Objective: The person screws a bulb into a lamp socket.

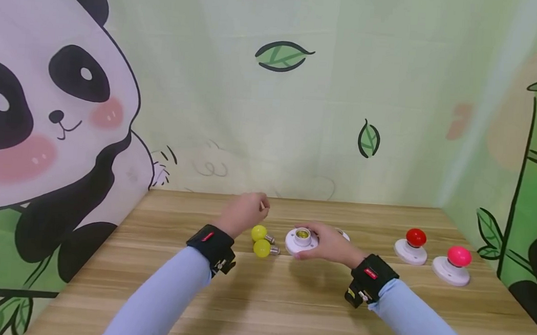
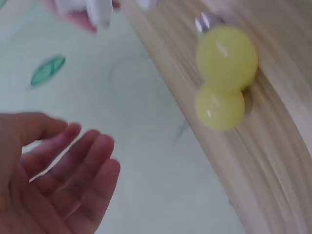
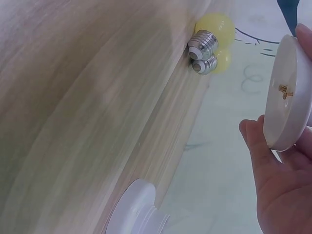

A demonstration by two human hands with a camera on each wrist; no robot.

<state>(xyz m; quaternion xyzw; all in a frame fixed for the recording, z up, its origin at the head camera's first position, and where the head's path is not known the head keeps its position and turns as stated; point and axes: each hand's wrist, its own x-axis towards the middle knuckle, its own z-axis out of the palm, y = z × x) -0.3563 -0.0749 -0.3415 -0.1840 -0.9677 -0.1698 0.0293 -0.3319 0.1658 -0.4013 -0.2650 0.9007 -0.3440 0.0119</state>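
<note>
My right hand (image 1: 334, 244) grips a round white lamp holder (image 1: 294, 245) by its rim, with the threaded socket facing up. In the right wrist view its hollow underside with brass screws shows, raised off the table. A second white lamp holder (image 3: 134, 208) stands on the table, mostly hidden behind my right hand in the head view. My left hand (image 1: 243, 214) hovers with loosely bent fingers and nothing in them, as the left wrist view shows. Near it lie two yellow bulbs, a nearer one (image 1: 261, 248) and a farther one (image 1: 259, 233), their metal screw bases pointing right.
On the right of the wooden table (image 1: 259, 310) stand two white lamp holders, one carrying a red bulb (image 1: 416, 237), the other a pink bulb (image 1: 459, 256). A printed cloth backdrop (image 1: 217, 98) with a panda rises behind the table's far edge.
</note>
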